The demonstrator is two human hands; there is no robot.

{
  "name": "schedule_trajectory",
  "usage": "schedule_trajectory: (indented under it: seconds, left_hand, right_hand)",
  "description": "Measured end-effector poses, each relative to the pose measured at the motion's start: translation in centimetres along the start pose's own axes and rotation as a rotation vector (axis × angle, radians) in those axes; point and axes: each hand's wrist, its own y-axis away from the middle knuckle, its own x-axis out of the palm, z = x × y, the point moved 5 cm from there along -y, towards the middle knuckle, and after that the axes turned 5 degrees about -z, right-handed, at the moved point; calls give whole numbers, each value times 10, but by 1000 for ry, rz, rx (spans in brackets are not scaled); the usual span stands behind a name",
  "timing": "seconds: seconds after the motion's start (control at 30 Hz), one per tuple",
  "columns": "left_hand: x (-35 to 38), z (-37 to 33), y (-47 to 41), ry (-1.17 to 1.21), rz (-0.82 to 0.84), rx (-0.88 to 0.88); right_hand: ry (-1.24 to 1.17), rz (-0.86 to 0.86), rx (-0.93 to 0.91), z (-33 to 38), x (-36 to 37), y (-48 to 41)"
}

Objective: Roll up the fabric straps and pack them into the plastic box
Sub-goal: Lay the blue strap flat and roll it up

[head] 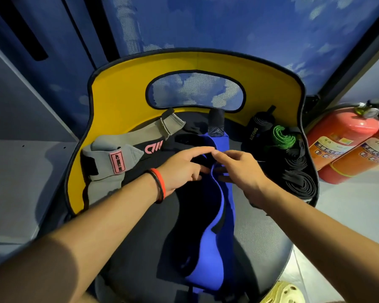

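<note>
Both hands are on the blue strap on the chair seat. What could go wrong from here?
First, the blue strap lies twisted along the seat, reaching toward its front edge. Rolled from the far end, where the left hand and right hand meet, it may wind crooked or loose.
Second, the black rolls and green roll sit by the seat's right edge, where a nudge could knock them off.

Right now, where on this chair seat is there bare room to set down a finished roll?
Bare seat shows front right, between the blue strap and the seat's edge, and at the front left corner. The right side is packed with rolled black straps and a green roll; the grey strap fills the left.
</note>
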Motion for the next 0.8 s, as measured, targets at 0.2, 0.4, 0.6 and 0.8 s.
schedule_trajectory:
  seconds: [0.2,0.4,0.6,0.8]
  left_hand:
    - [-3,9,-4,-101,-85,-44]
    - [-8,21,-5,-70,-162,-191]
    - [8,21,-2,-14,-68,-226]
    - [-13,21,-3,102,-160,-303]
  right_hand:
    - [-130,-171,182,-18,-17,-19]
    - [48,-233,168,-27,-27,-27]
    - [106,-233,117,-20,-26,-18]
    - [-73,-111,130,-16,-17,-8]
